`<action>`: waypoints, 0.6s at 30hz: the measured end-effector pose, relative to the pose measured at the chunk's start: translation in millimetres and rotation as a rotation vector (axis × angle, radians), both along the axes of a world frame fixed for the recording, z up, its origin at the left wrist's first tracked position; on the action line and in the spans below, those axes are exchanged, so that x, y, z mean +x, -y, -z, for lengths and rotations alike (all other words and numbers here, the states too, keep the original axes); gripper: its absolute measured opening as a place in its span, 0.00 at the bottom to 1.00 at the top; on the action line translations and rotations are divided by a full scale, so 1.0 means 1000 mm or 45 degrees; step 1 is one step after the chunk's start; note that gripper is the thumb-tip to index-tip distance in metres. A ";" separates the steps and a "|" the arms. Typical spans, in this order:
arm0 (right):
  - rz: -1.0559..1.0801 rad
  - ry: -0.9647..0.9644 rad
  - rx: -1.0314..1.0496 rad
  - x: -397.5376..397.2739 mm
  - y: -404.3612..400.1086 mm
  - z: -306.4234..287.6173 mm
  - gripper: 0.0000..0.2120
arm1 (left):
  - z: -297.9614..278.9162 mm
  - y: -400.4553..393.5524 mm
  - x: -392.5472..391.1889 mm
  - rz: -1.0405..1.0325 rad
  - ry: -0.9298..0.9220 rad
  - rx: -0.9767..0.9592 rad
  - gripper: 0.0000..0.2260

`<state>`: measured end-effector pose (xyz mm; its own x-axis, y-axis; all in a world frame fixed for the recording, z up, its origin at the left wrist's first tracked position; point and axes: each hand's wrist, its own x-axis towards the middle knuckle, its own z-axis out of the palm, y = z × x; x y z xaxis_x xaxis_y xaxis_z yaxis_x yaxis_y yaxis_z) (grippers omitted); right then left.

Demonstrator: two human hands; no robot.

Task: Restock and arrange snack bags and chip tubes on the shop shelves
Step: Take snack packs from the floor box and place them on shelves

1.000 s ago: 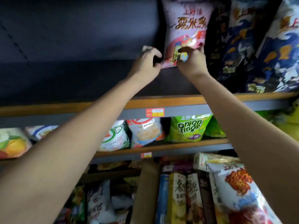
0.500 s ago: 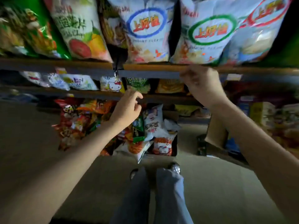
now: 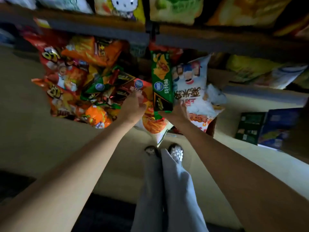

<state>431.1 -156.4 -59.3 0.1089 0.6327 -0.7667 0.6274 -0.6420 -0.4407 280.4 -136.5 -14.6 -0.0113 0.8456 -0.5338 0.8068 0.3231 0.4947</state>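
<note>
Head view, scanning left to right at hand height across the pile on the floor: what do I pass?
Heap of orange and red snack bags → left hand → tall green bag → right hand → white snack bag → dark boxes.

A small shop aisle, seen from above the floor by someone stocking snacks.

Metal shelves (image 3: 103, 31) with wood-coloured front edges run across the top, packed with printed snack bags, among them a yellow bag with a cartoon cat (image 3: 120, 7) and a small price label (image 3: 41, 22) on the shelf edge. Below, on the pale floor (image 3: 25, 123), lies a heap of orange and red snack bags (image 3: 70, 81), a green chip packet (image 3: 163, 81) and a white puffed-snack bag (image 3: 192, 87), with stacked boxed goods (image 3: 269, 128) at the right.
</note>
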 end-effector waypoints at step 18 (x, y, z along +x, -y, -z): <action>-1.101 0.108 0.322 -0.024 -0.078 -0.319 0.27 | -0.220 -0.043 -0.073 0.853 -0.176 0.180 0.42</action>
